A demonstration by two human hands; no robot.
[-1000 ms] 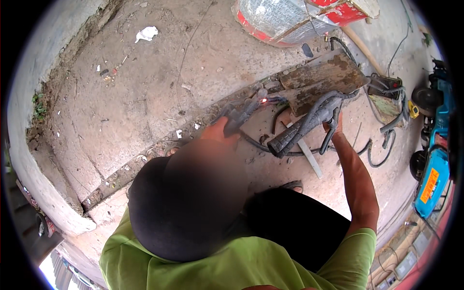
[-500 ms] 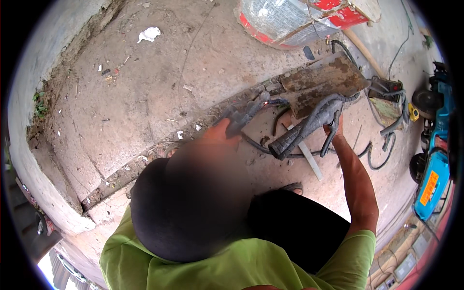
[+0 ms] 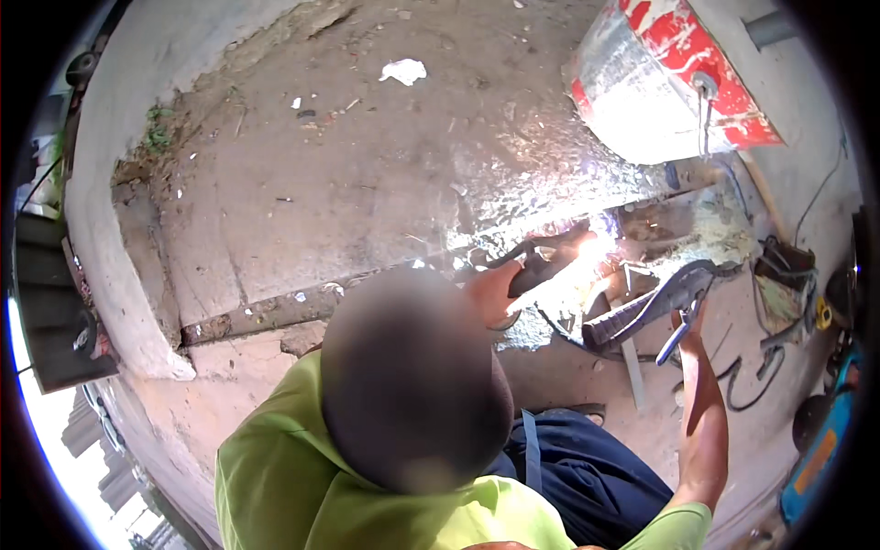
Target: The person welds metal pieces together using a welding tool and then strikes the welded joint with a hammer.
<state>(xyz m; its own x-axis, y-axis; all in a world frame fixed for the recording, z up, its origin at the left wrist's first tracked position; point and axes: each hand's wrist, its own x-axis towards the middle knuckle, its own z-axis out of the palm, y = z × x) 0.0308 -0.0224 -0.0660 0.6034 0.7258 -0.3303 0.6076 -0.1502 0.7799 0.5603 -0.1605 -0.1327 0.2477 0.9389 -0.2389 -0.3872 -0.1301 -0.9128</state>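
head view: left hand (image 3: 495,291) sits just left of centre, fingers wrapped around a dark electrode holder (image 3: 541,268); closed on it as far as shows, fingertips partly hidden by the tool and glare. holder points right, its front end lost in a bright welding arc (image 3: 600,246). arc burns at the left end of a rust-brown slab (image 3: 665,218) on the ground; exact contact point washed out.

right hand (image 3: 694,332) is lower right of the arc, fingers curled around the handle of a black ribbed piece (image 3: 632,313), grip closed, some fingers behind it. piece is held tilted, wide end toward lower left, between arc and right hand.

grey metal strip (image 3: 633,376) runs out from under the ribbed piece. red-and-silver bucket (image 3: 632,101) stands tipped-looking above the slab, near side blown out by the light. white scrap (image 3: 403,71) lies well apart, upper middle. blue machine (image 3: 820,454) at right rim. large dark rounded shape (image 3: 412,394), blurred, covers the left forearm; green shirt (image 3: 275,458) around it.
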